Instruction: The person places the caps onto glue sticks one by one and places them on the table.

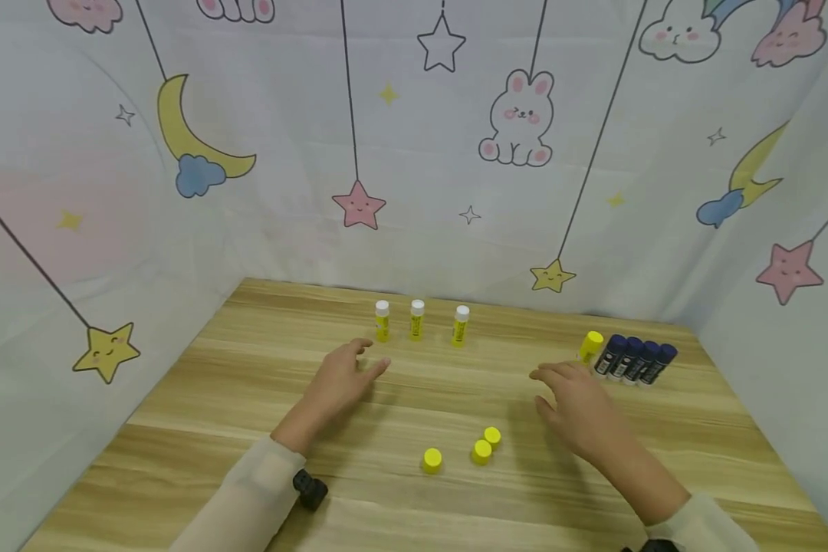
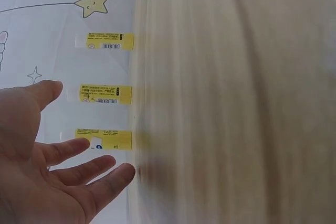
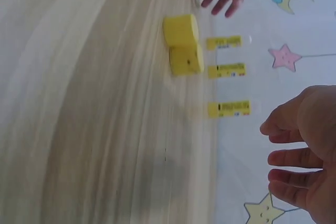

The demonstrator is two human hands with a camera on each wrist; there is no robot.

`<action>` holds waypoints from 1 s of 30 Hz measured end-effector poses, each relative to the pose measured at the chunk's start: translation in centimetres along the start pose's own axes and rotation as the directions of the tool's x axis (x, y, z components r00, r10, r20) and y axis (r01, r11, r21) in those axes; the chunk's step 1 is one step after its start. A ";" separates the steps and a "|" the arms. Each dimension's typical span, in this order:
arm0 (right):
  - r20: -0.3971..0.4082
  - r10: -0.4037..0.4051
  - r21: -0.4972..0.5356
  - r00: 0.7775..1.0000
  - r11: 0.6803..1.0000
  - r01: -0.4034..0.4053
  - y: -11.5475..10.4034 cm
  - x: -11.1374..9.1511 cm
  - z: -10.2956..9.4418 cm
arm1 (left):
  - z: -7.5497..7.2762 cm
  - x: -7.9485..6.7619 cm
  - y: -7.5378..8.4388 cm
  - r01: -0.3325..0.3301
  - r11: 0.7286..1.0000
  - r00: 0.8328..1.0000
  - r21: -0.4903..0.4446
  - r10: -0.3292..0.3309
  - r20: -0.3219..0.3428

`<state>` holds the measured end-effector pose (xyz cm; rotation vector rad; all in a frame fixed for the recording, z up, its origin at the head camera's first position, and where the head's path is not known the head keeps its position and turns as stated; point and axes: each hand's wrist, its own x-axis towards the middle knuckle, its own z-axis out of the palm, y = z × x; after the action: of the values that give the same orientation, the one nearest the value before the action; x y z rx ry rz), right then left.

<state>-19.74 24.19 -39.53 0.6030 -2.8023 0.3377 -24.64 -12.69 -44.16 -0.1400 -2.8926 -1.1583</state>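
Observation:
Three yellow glue sticks stand upright in a row near the back of the table, their white ends up: the left glue stick [image 1: 382,322], the middle glue stick [image 1: 417,320] and the right glue stick [image 1: 459,326]. My left hand [image 1: 340,377] hovers in front of the left one, fingers spread and holding nothing. In the left wrist view its fingertips [image 2: 125,174] overlap that row's nearest stick. My right hand [image 1: 579,406] is at the right, fingers loosely bent around nothing. Just beyond it stands a yellow-capped glue stick [image 1: 591,346]. Between the hands lie three yellow caps [image 1: 481,452].
Several dark-capped glue sticks [image 1: 633,360] stand close together at the back right, beside the yellow-capped one. A white curtain [image 1: 290,230] printed with stars, moons and rabbits encloses the wooden table [image 1: 221,368] at the back and sides.

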 end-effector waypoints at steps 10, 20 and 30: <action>0.081 0.064 0.057 0.995 0.996 -0.069 -3.4 -1.2 0.3 | 0.2 1.4 -0.3 0.038 0.995 0.999 -0.088 -0.038 0.002; 0.119 0.094 0.133 0.988 0.985 -0.110 -5.4 -1.9 1.2 | 0.3 2.9 -0.9 0.086 0.985 0.995 -0.152 -0.094 -0.044; 0.125 0.133 0.210 0.983 0.965 -0.157 -6.7 -2.4 1.2 | 0.1 4.6 -1.1 0.123 0.976 0.990 -0.180 -0.133 -0.042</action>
<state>-15.00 18.81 -40.25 0.4749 -2.9460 0.6702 -29.34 -13.08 -44.78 0.0756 -2.7841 -1.4172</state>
